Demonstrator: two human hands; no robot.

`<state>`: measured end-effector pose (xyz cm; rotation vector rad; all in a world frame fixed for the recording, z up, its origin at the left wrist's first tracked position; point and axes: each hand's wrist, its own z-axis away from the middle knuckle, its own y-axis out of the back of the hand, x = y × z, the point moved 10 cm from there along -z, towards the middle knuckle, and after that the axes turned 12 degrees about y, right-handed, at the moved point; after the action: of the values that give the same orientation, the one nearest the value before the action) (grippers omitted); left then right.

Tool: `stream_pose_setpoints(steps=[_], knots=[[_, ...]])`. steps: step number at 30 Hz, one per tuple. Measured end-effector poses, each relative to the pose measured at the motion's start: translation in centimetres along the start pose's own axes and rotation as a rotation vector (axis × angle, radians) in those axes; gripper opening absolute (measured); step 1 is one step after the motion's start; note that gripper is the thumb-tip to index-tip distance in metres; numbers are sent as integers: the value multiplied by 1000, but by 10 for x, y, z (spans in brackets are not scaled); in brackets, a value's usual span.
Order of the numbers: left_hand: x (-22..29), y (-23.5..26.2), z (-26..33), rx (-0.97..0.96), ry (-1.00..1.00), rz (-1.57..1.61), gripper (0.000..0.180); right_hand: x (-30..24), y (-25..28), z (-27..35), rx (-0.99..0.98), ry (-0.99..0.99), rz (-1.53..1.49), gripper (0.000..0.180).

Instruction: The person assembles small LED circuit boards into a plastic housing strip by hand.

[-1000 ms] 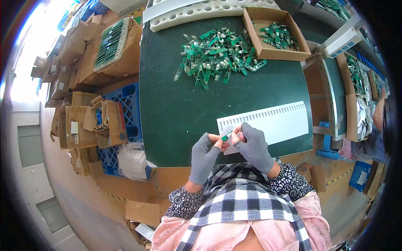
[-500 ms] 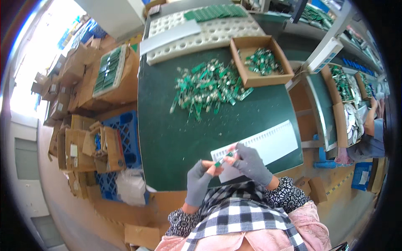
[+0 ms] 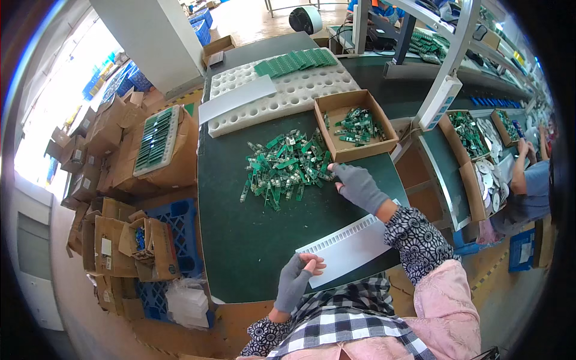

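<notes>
The right hand (image 3: 360, 185) was at the right edge of the green board pile (image 3: 282, 165), far of the white slotted sheet (image 3: 351, 249); grasp undeterminable. The left hand (image 3: 295, 281), loosely curled, contents unclear, was at the sheet's left end. Single-board pinching appeared advisable.

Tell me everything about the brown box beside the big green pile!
The brown box looks like cardboard: shallow, open-topped, with four low walls. It sits upright near the table's right edge. Small green boards lie jumbled inside, with some bare bottom showing. A pile of similar boards lies beside it. The right hand is close by; I can't tell if they touch.
</notes>
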<state>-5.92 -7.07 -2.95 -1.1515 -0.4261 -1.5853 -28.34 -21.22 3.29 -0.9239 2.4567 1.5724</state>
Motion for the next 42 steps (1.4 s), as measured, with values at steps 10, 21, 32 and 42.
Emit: stream_pose_setpoints(steps=[10,21,32,42], knots=[[13,12,0,93,29,181,28,-60,-8,22,-170,-373,-1254,19],[-1,-11,-2,-94,319,442,25,-121,-26,83,-374,-324,-1670,53],[-14,0,32,-102,243,235,8,-106,-19,81,-319,-459,-1281,20],[-15,22,32,158,204,177,18,-106,-18,79,-226,-232,-808,13]])
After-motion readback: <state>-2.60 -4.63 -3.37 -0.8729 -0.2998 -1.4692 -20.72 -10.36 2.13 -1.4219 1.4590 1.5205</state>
